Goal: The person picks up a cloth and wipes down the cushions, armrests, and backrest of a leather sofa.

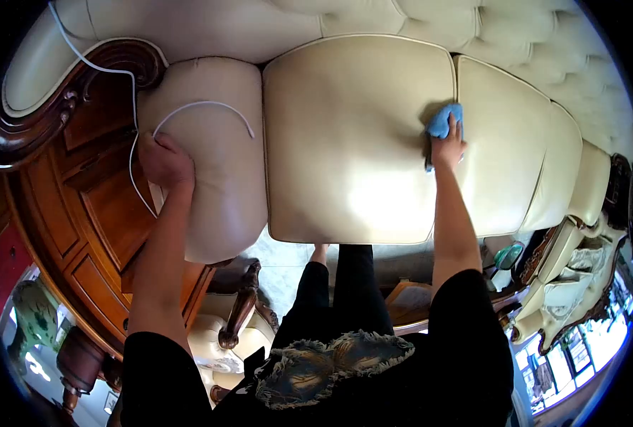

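Note:
My right hand (pixel 448 148) is closed on a blue cloth (pixel 444 122) and presses it against the cream leather seat cushion (pixel 352 128), close to the seam with the neighbouring cushion (pixel 501 142). On the left, my left hand (pixel 167 162) rests by the outer side of the padded armrest (pixel 224 171) with its fingers curled. A thin white cable (pixel 202 103) comes out of that hand, and its free end curves over the armrest top. The rest of the cable hangs down along the armrest's outer side.
Behind the cushions rises the tufted sofa back (pixel 515 35). A dark carved wood scroll (pixel 67 107) and a wooden cabinet (pixel 110 206) stand at the left. Below are a carved wooden leg (pixel 241 302) and pale floor tiles (pixel 281 274). Another cream sofa (pixel 565 285) is at the right.

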`<state>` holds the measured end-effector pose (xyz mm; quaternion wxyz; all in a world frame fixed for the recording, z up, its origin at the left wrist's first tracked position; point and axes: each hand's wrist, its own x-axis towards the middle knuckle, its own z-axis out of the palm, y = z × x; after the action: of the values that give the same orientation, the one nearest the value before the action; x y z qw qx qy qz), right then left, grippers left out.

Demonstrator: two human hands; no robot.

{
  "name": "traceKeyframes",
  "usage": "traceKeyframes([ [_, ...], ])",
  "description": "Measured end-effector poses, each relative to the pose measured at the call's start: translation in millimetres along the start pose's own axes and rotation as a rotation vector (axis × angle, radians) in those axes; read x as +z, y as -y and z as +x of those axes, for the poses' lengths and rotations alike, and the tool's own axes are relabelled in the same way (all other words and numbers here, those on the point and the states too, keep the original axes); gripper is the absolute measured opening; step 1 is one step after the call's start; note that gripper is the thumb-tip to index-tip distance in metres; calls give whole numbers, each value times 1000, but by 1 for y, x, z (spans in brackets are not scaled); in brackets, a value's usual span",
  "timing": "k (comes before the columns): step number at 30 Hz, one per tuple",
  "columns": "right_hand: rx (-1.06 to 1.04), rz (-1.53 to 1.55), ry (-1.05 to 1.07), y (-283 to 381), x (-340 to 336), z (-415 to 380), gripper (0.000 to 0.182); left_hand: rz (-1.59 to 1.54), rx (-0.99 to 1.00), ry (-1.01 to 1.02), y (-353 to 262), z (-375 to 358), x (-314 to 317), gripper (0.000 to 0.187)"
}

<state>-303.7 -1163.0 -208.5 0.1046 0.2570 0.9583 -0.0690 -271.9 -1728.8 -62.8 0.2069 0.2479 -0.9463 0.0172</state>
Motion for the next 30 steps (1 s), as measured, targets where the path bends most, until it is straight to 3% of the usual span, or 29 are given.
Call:
traceKeyframes([
  [3,-144,-17,-83,38,9,68,77,-37,-50,90,-3,4,-3,27],
  [7,-223,-161,-107,149,2,85,71,-16,-43,89,1,2,2,25],
  [9,-421,-201,-104,204,8,73,61,-7,-4,51,5,1,4,25],
  [11,-415,-257,-42,263,10,43,46,-54,36,-15,4,1,6,24],
  [13,-439,-161,-20,297,28,13,46,-51,12,-6,3,2,6,23],
  [16,-774,-140,39,330,49,-46,42,-48,-19,8,1,1,4,20],
  [19,-1058,-122,152,339,48,-103,45,-18,-49,45,-2,2,1,19],
  [23,-1080,24,92,309,59,-149,45,-19,-17,21,3,2,5,18],
  [25,-1171,-75,229,283,64,-177,44,-21,-17,12,2,1,2,18],
  [30,-1270,-134,346,209,92,-293,41,-23,-22,-5,1,2,1,18],
])
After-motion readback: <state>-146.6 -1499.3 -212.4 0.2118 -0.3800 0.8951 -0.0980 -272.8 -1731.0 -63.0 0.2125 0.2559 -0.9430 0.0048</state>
